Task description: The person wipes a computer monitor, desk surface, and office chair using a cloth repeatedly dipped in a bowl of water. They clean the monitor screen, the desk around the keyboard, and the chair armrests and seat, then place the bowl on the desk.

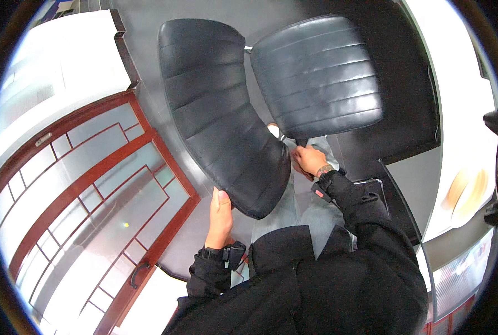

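A black padded office chair fills the middle, its curved backrest [221, 117] on the left and its square stitched seat [318, 78] on the right. My left hand [220, 218] grips the near lower edge of the backrest, thumb on the outer face and the fingers hidden behind it. Close to the seat's near edge, my right hand [311, 160] is closed around a short black part [301, 142] that juts from under the seat. Its far end is covered by my fingers, so I cannot tell its exact kind. A bit of bright metal shows between backrest and seat.
On the left stands a red-brown framed glass door [148, 134] with a dark handle [140, 274]. A white surface [455, 139] runs along the right, with a dark-edged panel [402, 206] near my right arm. Grey floor [143, 33] lies around the chair; my jeans-clad legs are beneath it.
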Motion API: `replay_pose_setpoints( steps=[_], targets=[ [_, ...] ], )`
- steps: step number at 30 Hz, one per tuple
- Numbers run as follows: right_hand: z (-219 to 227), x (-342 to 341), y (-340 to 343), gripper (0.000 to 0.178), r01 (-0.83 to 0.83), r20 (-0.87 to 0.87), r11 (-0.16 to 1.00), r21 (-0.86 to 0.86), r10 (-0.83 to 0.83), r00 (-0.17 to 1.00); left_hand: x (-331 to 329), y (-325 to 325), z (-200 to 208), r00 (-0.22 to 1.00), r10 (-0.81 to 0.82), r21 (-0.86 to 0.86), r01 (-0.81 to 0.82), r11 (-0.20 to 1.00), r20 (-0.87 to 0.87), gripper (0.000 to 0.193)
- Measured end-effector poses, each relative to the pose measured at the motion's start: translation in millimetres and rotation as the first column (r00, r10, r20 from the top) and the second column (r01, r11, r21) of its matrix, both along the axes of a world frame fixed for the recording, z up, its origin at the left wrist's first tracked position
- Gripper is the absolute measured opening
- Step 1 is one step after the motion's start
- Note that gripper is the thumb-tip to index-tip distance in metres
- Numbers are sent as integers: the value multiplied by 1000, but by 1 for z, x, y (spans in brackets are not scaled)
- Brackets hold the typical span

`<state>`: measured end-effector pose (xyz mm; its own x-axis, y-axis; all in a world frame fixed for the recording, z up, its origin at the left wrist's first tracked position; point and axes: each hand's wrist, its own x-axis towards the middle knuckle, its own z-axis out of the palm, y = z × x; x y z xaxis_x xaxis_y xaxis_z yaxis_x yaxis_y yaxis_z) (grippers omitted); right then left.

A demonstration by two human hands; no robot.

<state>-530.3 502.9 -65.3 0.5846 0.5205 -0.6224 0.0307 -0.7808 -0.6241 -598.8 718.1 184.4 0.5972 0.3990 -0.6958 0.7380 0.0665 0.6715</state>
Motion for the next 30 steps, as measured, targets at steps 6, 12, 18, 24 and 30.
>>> replay_pose_setpoints(
  steps=[6,12,18,24,30],
  targets=[
    [1,7,-58,23,201,-419,978,48,-163,893,-1,-1,1,1000,27,-45,-26,999,7,66],
    [47,40,-25,51,942,-795,156,296,-507,333,-1,-1,-1,999,37,-52,-35,998,28,68],
    [48,36,33,48,449,-228,645,618,-400,888,-1,-1,-2,997,72,-113,-70,991,22,68],
    [53,33,27,60,310,-354,776,550,-120,928,-5,2,-5,998,52,-101,-48,994,36,69],
    [52,32,-3,46,-413,-301,910,-15,390,870,-6,5,-5,999,44,-106,-41,994,27,69]
  ],
)
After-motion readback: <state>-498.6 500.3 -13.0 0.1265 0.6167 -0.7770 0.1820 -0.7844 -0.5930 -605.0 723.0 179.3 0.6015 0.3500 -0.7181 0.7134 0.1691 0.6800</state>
